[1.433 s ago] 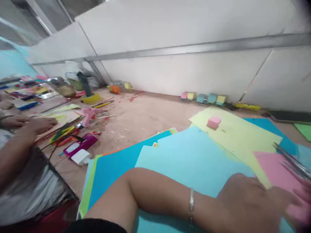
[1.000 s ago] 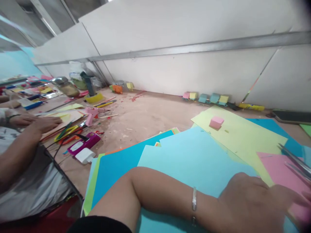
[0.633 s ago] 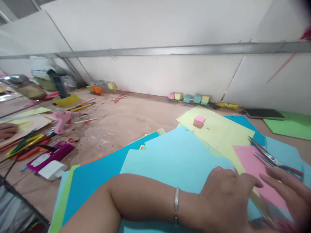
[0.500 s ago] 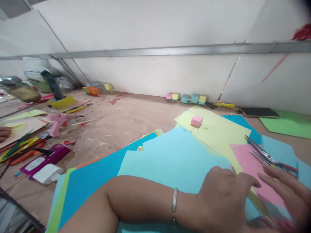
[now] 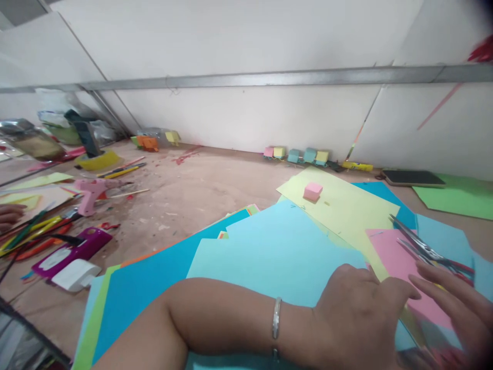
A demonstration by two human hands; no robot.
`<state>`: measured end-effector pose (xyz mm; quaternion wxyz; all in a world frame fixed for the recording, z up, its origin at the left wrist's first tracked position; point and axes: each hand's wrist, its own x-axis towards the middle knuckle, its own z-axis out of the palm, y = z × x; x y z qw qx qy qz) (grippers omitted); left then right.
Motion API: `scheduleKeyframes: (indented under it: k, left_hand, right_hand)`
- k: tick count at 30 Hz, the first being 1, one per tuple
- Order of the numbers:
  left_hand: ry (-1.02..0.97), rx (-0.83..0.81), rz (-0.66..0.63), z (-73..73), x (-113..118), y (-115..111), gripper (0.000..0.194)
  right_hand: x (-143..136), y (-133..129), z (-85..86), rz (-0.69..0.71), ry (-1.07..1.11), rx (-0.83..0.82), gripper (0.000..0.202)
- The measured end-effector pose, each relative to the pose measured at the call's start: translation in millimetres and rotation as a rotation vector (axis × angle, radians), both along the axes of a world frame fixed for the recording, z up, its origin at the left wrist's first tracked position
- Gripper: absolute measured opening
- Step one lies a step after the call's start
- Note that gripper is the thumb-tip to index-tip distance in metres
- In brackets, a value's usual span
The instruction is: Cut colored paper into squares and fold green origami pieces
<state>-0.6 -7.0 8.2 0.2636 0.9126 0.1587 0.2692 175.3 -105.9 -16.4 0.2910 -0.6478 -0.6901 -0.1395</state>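
Note:
My left hand [image 5: 358, 313], with a silver bracelet [image 5: 276, 318] at the wrist, lies palm down over the papers with its fingers curled and one finger reaching right. Close beside it is my right hand [image 5: 458, 303], its upper fingers stretched out and its lower ones blurred at the bottom edge. Both hands look closed on something small between them that I cannot make out. Under them are a light blue sheet [image 5: 269, 246] and a pink sheet [image 5: 389, 246]. Scissors [image 5: 419, 244] lie just beyond my right fingers.
A pink paper cube [image 5: 313, 191] sits on a pale yellow sheet [image 5: 346, 200]. Small coloured cubes [image 5: 295, 155] line the wall. At left are a pink glue gun [image 5: 90, 192], a purple device [image 5: 88, 244], a white plug [image 5: 77, 276] and another person's hand [image 5: 10, 216].
My left hand's outstretched finger has shifted slightly right, nearer my right hand. At the far left, the other person's hand has come further into view.

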Motion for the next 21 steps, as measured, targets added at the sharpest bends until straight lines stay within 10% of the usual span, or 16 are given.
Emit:
scheduleKeyframes:
  k: [8, 15, 21]
  left_hand:
    - [0.212, 0.199, -0.175, 36.4, -18, 16, 0.036]
    - [0.492, 0.249, 0.021, 50.4, -19, 34, 0.014]
    - [0.796, 0.361, 0.139, 67.3, -24, 51, 0.014]
  right_hand:
    - [0, 10, 16.3, 0.042, 0.006, 0.118, 0.073]
    - [-20, 14, 45.6, 0.122, -0.019, 0.097, 0.054]
    - [42, 8, 83.5, -0.253, -0.199, 0.244, 0.028]
